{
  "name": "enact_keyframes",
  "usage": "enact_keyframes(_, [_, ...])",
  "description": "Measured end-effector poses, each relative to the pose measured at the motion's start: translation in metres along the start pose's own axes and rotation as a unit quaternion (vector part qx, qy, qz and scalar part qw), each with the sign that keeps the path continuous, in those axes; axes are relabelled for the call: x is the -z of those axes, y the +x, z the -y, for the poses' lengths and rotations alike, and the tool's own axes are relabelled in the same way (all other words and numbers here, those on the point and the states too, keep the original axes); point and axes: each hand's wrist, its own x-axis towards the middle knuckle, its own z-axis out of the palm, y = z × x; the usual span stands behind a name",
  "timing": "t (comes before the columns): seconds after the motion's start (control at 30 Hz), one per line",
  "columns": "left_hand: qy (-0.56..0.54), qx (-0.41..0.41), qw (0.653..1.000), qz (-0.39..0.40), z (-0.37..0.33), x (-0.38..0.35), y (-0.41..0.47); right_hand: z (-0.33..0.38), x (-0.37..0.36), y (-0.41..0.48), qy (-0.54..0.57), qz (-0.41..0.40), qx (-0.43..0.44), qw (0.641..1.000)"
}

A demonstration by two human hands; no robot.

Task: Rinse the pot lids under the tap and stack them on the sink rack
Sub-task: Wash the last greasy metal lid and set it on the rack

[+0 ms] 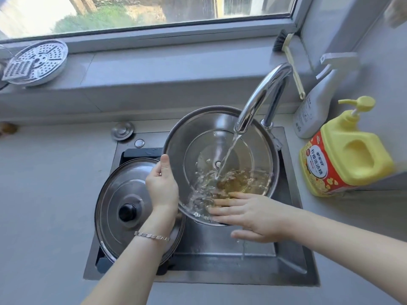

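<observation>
Scene: A steel sink set in a grey table under a window, seen from above by the person washing up.
Tap: The curved tap rises from the sink's back edge, towards the right. It is running, and the stream falls into the lid below.
Held lid: A large steel pot lid, the held lid, hangs over the middle of the sink, hollow side up and tilted. Water pools and splashes at its near edge, and a little drips into the basin.
Left grip: The left grip clasps the held lid's left rim, thumb over the edge.
Right grip: The right grip is released and grasps nothing. Its straight fingers lie flat inside the lid's near edge, in the pooled water.
Racked lid: Another lid, the racked lid, lies knob up on the dark sink rack along the sink's left side, partly under the left forearm.
Table's back right corner: A yellow pump bottle and a white spray bottle.
Step in hand: Apparently rinsing the held lid's inside. Stacking it is not yet done.
Doing it well: Probably turn the lid slowly by its rim so the stream reaches the whole hollow, and wipe right round with flat fingers. Keep the tilt towards the basin and hold firmly, since wet steel likely slips. Tip the pool out before setting it on the rack.
</observation>
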Motion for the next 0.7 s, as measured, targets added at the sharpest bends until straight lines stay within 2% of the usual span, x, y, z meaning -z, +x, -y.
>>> enact_keyframes(0.13, [0.005, -0.037, 0.999, 0.03, -0.002, -0.006, -0.006, 0.012, -0.006, 0.026, -0.006, -0.027, -0.002, 1.0])
enact_keyframes(0.27, [-0.006, -0.031, 0.999, -0.005, -0.008, -0.001, -0.002, 0.012, -0.017, 0.02, 0.018, -0.003, -0.031, 0.999])
enact_keyframes(0.33, [0.013, -0.062, 0.998, -0.02, -0.011, 0.007, 0.002, 0.001, -0.028, 0.0, 0.067, -0.007, -0.079, 0.995])
enact_keyframes(0.4, [0.052, -0.097, 0.994, -0.009, -0.016, 0.013, 0.003, -0.01, -0.041, -0.021, 0.052, -0.046, -0.133, 0.989])
enact_keyframes(0.47, [0.11, -0.108, 0.988, 0.03, -0.024, 0.014, -0.004, -0.017, -0.048, -0.032, 0.015, -0.051, -0.17, 0.984])
enact_keyframes(0.57, [0.213, -0.071, 0.968, 0.113, -0.031, 0.005, -0.014, -0.002, -0.045, -0.025, 0.032, -0.069, -0.192, 0.979])
enact_keyframes(0.63, [0.263, 0.0, 0.945, 0.193, -0.029, -0.003, -0.013, 0.014, -0.036, -0.017, 0.132, -0.093, -0.176, 0.971])
enact_keyframes(0.7, [0.278, 0.078, 0.923, 0.254, -0.032, -0.012, -0.015, 0.03, -0.024, -0.011, 0.308, -0.086, -0.158, 0.934])
